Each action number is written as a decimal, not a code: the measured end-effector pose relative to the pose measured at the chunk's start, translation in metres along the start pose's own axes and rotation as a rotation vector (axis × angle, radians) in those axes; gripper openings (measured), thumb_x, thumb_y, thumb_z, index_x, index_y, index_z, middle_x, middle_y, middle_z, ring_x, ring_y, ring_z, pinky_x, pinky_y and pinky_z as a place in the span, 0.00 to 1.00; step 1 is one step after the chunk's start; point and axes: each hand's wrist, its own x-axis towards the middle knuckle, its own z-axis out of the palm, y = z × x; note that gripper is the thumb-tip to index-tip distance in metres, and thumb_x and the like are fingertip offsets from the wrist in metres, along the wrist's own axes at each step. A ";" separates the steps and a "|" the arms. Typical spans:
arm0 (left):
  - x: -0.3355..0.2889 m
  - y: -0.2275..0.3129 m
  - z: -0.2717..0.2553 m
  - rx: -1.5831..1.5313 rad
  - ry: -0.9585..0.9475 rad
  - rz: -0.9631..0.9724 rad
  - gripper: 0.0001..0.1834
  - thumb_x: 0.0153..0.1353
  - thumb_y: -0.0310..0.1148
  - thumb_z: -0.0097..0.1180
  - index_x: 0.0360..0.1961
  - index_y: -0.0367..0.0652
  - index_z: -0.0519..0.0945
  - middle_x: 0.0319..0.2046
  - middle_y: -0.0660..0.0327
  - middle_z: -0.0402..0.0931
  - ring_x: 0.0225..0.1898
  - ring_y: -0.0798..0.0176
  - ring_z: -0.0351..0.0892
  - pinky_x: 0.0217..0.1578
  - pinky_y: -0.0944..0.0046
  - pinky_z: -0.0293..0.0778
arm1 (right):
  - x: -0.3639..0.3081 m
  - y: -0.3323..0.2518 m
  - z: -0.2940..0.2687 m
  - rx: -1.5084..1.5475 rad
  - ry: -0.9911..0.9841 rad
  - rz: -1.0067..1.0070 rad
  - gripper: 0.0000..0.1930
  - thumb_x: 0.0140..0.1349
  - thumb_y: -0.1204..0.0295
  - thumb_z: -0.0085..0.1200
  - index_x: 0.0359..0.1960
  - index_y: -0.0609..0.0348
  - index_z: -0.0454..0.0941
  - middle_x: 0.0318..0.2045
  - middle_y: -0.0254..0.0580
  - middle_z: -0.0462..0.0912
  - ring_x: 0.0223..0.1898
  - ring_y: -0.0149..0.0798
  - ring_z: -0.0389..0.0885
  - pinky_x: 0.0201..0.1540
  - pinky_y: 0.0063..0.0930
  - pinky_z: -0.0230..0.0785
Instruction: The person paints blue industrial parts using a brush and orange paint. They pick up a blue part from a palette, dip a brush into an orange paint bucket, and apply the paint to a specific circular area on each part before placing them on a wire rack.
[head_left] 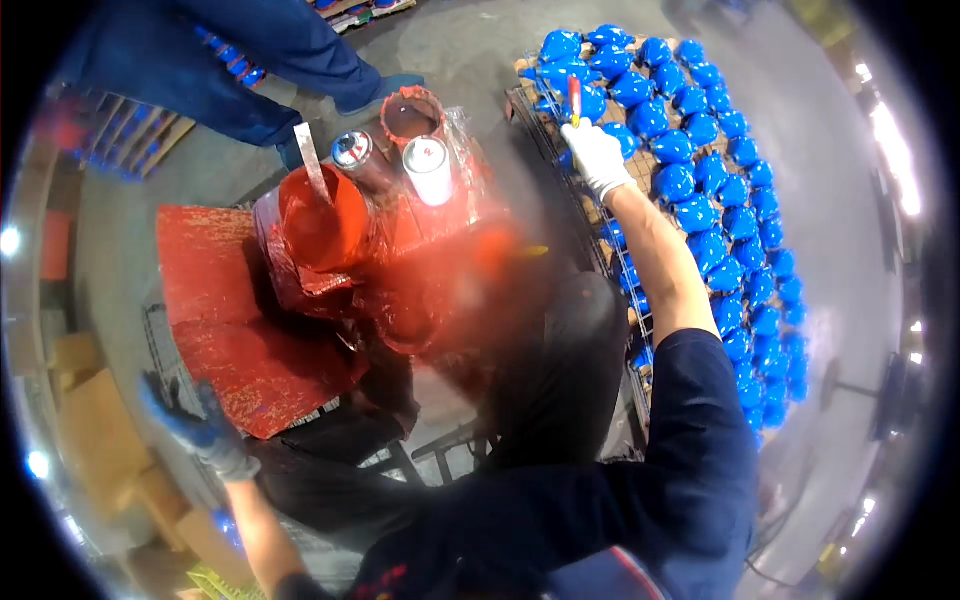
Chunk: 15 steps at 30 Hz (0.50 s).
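My right hand (598,160), in a white glove, is closed on a slim brush-like tool (574,98) with a red upper part. It is held over the far left corner of a rack of glossy blue, rounded parts (673,183); whether it touches one I cannot tell. My left hand (205,440), its glove stained blue, is at the lower left beside a red-coated board (250,330). Its fingers look spread, though blurred, and nothing shows in them. Between my arms stands a red paint-filled bucket (322,225) with a flat metal strip (312,165) leaning in it.
Two cans, one white (428,172) and one with a printed top (352,150), stand beside a red-smeared pot (411,114). A person's legs (290,60) are at the far left. Cardboard boxes (105,430) lie at the left. A red smear blurs the middle.
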 end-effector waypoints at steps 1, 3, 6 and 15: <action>-0.009 0.010 0.000 -0.068 -0.017 -0.021 0.37 0.66 0.25 0.61 0.73 0.33 0.58 0.71 0.46 0.60 0.70 0.47 0.63 0.68 0.46 0.64 | -0.002 -0.001 -0.007 0.005 -0.020 0.027 0.07 0.67 0.71 0.47 0.44 0.47 0.75 0.38 0.48 0.79 0.35 0.50 0.84 0.32 0.46 0.77; -0.023 0.028 0.005 -0.159 -0.032 -0.043 0.36 0.66 0.25 0.61 0.73 0.33 0.59 0.71 0.47 0.59 0.70 0.48 0.63 0.67 0.47 0.66 | -0.017 0.010 -0.036 0.115 0.073 0.117 0.05 0.64 0.70 0.51 0.39 0.53 0.75 0.34 0.51 0.80 0.36 0.54 0.84 0.36 0.48 0.76; -0.041 0.045 0.018 -0.416 -0.117 -0.121 0.36 0.65 0.26 0.61 0.72 0.35 0.61 0.71 0.51 0.61 0.68 0.51 0.64 0.63 0.50 0.69 | -0.033 -0.001 -0.110 0.511 0.257 0.166 0.12 0.52 0.74 0.67 0.34 0.54 0.76 0.35 0.48 0.83 0.35 0.49 0.83 0.38 0.40 0.76; -0.039 0.141 0.093 -1.609 -1.074 -0.730 0.46 0.68 0.63 0.52 0.73 0.38 0.60 0.68 0.50 0.67 0.66 0.50 0.71 0.66 0.51 0.69 | -0.070 -0.182 -0.324 1.702 0.103 -0.162 0.18 0.53 0.83 0.70 0.38 0.56 0.73 0.39 0.41 0.81 0.42 0.32 0.81 0.47 0.25 0.77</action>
